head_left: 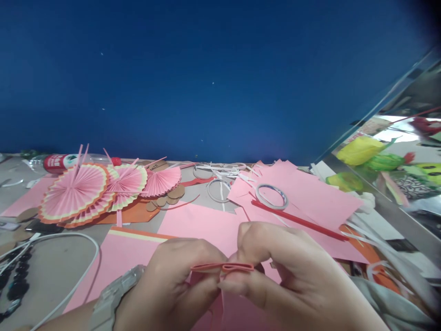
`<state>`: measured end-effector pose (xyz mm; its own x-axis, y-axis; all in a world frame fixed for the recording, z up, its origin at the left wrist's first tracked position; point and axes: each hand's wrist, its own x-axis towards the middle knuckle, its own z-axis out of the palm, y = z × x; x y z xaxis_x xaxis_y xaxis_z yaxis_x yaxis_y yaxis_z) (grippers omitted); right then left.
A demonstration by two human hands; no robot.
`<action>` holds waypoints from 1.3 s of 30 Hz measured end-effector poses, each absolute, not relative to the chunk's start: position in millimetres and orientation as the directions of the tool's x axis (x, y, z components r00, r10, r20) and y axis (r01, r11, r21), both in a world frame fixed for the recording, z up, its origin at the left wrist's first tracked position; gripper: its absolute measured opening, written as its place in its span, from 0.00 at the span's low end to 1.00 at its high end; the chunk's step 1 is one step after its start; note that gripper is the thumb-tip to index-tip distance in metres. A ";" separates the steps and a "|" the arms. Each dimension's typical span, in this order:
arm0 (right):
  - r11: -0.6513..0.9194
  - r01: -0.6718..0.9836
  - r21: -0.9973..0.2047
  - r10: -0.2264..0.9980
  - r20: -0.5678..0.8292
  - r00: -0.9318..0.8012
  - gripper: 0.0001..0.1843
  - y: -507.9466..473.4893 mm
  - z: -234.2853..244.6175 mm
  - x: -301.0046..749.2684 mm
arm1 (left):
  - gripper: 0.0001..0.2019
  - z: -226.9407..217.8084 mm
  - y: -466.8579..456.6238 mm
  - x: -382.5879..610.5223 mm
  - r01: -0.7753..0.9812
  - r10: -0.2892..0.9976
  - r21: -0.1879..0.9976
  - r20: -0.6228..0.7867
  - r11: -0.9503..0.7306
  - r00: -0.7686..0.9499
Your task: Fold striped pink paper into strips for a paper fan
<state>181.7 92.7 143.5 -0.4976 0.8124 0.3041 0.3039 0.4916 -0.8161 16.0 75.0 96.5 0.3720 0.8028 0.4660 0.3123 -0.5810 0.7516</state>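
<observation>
Both hands meet low in the middle of the head view, pinching one folded strip of pink paper (237, 267) whose layered edge faces me. My left hand (179, 280), with a pale watch (115, 294) on its wrist, grips the strip's left part. My right hand (275, 266) presses the right part between thumb and fingers. The strip's lower part hangs below, partly hidden by the hands. Beneath them lie pink paper sheets (203, 223), one edged with orange and cream bands.
Pleated pink paper rosettes (79, 188) stand at the left, near a plastic bottle (58, 162) and cardboard discs (175, 192). A tape roll (271, 196) and a red strip (299, 219) lie on pink sheets. A white cable (93, 248) loops at left; a blue panel (206, 82) rises behind.
</observation>
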 end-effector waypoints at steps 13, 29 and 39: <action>0.344 0.277 -0.897 0.869 0.193 -0.455 0.12 89.4 139.6 177.2 | 0.05 93.4 70.0 14.5 0.367 0.885 0.819 0.327 -0.441 0.332; 0.457 0.407 -0.791 0.838 0.230 -0.495 0.15 90.8 147.2 184.6 | 0.08 106.8 74.9 0.3 0.174 0.733 0.742 0.546 -0.648 0.406; 0.548 0.450 -0.705 0.794 0.271 -0.544 0.18 94.3 148.4 184.2 | 0.05 115.4 72.3 -1.0 0.246 0.725 0.687 0.601 -0.684 0.336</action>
<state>184.2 94.3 148.4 -0.5445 0.7940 0.2705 0.4495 0.5485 -0.7051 -1.0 72.3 115.4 0.3364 0.7251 0.6009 0.2464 -0.6837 0.6869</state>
